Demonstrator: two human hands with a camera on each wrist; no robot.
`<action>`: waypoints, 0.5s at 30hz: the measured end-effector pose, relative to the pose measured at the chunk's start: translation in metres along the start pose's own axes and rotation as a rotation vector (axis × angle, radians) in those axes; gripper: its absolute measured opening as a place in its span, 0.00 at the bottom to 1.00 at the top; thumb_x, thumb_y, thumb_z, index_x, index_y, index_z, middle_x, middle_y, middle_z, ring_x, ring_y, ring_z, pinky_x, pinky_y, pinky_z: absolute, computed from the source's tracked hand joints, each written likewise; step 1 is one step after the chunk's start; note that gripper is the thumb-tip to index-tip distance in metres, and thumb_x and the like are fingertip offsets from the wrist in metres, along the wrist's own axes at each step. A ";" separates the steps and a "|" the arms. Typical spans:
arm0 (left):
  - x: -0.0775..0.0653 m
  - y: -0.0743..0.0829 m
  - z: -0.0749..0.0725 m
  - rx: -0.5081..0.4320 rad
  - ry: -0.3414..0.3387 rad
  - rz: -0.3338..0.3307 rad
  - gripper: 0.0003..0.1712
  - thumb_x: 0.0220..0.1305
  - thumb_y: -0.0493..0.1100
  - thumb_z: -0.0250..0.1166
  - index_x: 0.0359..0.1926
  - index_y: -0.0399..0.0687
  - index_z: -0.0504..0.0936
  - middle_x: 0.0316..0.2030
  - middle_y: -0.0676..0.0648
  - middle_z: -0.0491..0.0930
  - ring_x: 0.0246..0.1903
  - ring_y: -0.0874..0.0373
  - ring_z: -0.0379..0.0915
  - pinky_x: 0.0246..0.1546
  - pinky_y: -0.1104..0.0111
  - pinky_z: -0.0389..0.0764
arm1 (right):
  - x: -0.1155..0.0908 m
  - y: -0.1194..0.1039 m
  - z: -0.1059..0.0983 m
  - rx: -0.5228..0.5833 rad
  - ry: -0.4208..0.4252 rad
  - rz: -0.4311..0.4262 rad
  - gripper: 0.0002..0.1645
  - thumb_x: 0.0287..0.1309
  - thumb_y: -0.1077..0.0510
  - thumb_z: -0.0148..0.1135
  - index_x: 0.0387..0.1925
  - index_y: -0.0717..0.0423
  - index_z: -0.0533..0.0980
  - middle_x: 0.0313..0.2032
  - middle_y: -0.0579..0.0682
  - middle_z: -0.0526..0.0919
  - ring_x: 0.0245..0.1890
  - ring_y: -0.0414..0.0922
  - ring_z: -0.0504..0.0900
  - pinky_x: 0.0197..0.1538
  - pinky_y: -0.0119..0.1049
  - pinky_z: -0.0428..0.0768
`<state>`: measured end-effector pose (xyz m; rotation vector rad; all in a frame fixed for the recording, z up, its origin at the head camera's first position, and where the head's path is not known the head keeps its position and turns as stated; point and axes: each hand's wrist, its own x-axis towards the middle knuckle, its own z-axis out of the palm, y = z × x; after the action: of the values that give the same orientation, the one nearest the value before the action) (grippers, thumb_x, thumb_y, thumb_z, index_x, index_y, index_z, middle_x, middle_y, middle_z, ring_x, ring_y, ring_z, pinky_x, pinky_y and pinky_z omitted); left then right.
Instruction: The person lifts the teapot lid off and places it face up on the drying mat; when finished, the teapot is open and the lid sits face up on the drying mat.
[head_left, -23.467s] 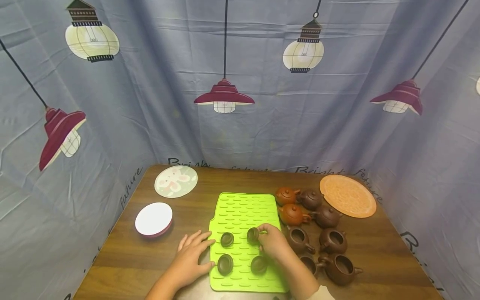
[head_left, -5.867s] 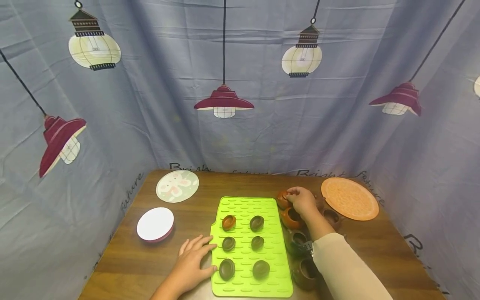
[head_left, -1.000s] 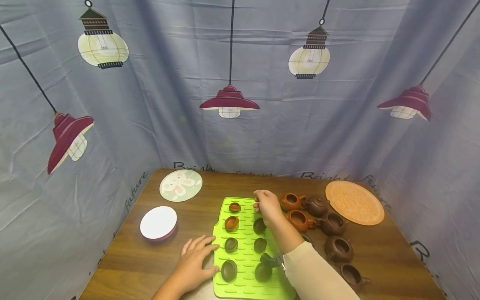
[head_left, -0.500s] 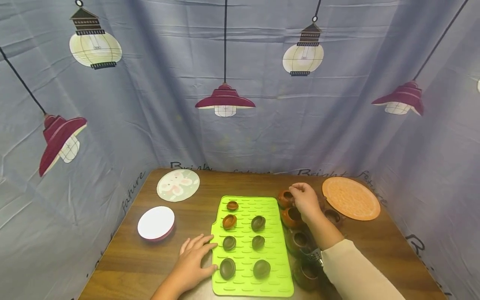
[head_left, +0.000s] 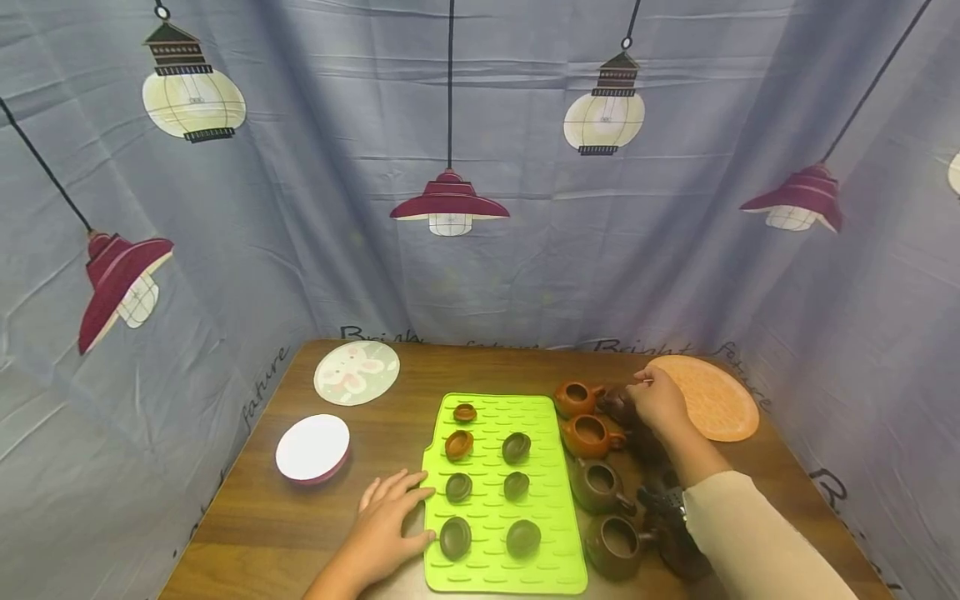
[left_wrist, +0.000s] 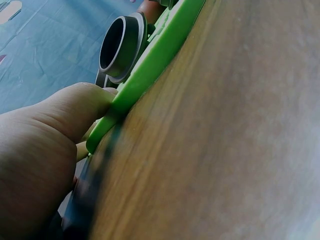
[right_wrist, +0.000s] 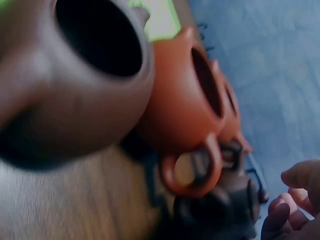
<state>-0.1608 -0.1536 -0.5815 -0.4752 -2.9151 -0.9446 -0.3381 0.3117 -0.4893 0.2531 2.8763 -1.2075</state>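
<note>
My right hand (head_left: 660,402) hovers over the far dark teapot (head_left: 617,407); in the right wrist view that teapot keeps its lid, and the loosely bent fingers (right_wrist: 300,175) stand apart from it, holding nothing. Two reddish teapots, a small one (head_left: 573,408) and a larger one (head_left: 581,446), stand lidless beside it. My left hand (head_left: 386,521) rests with spread fingers at the left edge of the green mat (head_left: 487,575). Lying on the mat are several lids, among them two reddish ones, the smaller (head_left: 465,413) and larger (head_left: 459,445), and a dark lid (head_left: 522,539).
Lidless dark teapots, a middle one (head_left: 591,498) and a near one (head_left: 611,567), line the mat's right side; other dark pots are partly hidden under my right arm. An orange round mat (head_left: 716,404), a white bowl (head_left: 312,447) and a rabbit-patterned disc (head_left: 357,372) lie farther out.
Since the earliest frame, more lids, including both reddish ones, have come onto the mat. My right hand has just moved from the small reddish teapot rightward to the far dark one. The left hand stays.
</note>
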 end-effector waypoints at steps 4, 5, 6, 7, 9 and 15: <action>-0.001 0.000 0.000 0.008 0.003 0.003 0.34 0.56 0.57 0.78 0.64 0.56 0.83 0.73 0.51 0.72 0.76 0.41 0.60 0.74 0.33 0.45 | 0.004 0.013 -0.003 -0.044 -0.052 0.018 0.28 0.75 0.55 0.55 0.68 0.69 0.69 0.63 0.72 0.74 0.57 0.67 0.77 0.52 0.55 0.81; -0.001 0.000 0.000 0.009 0.004 0.003 0.34 0.55 0.57 0.78 0.64 0.56 0.83 0.73 0.51 0.72 0.76 0.41 0.60 0.74 0.33 0.45 | 0.006 0.016 -0.003 -0.049 -0.056 0.019 0.28 0.74 0.55 0.56 0.67 0.69 0.70 0.64 0.73 0.74 0.57 0.67 0.77 0.53 0.56 0.81; -0.001 0.000 0.000 0.010 0.007 0.004 0.34 0.55 0.56 0.78 0.63 0.56 0.83 0.73 0.51 0.72 0.76 0.41 0.60 0.74 0.33 0.46 | 0.007 0.018 -0.004 -0.051 -0.067 0.019 0.28 0.74 0.55 0.56 0.66 0.69 0.70 0.64 0.73 0.74 0.59 0.68 0.76 0.55 0.58 0.81; -0.001 0.000 0.000 0.009 0.007 0.002 0.34 0.55 0.56 0.78 0.63 0.56 0.83 0.73 0.51 0.72 0.76 0.41 0.61 0.74 0.33 0.46 | 0.009 0.020 -0.004 -0.055 -0.073 0.017 0.27 0.73 0.55 0.57 0.65 0.69 0.71 0.64 0.73 0.74 0.60 0.69 0.75 0.57 0.59 0.80; -0.001 0.000 0.000 0.008 0.007 0.001 0.34 0.55 0.57 0.78 0.64 0.56 0.83 0.73 0.51 0.72 0.76 0.41 0.60 0.74 0.33 0.45 | 0.012 0.022 -0.005 -0.047 -0.082 0.018 0.26 0.73 0.55 0.58 0.63 0.69 0.73 0.63 0.74 0.74 0.60 0.69 0.74 0.59 0.61 0.79; -0.001 0.001 -0.001 0.002 0.008 0.002 0.34 0.56 0.57 0.77 0.64 0.56 0.82 0.73 0.51 0.72 0.76 0.41 0.60 0.73 0.32 0.45 | 0.017 0.023 -0.008 -0.046 -0.086 0.009 0.23 0.71 0.56 0.60 0.58 0.69 0.76 0.61 0.73 0.76 0.58 0.67 0.75 0.56 0.58 0.79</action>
<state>-0.1598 -0.1541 -0.5800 -0.4739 -2.9076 -0.9414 -0.3506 0.3354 -0.5012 0.2081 2.8219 -1.1198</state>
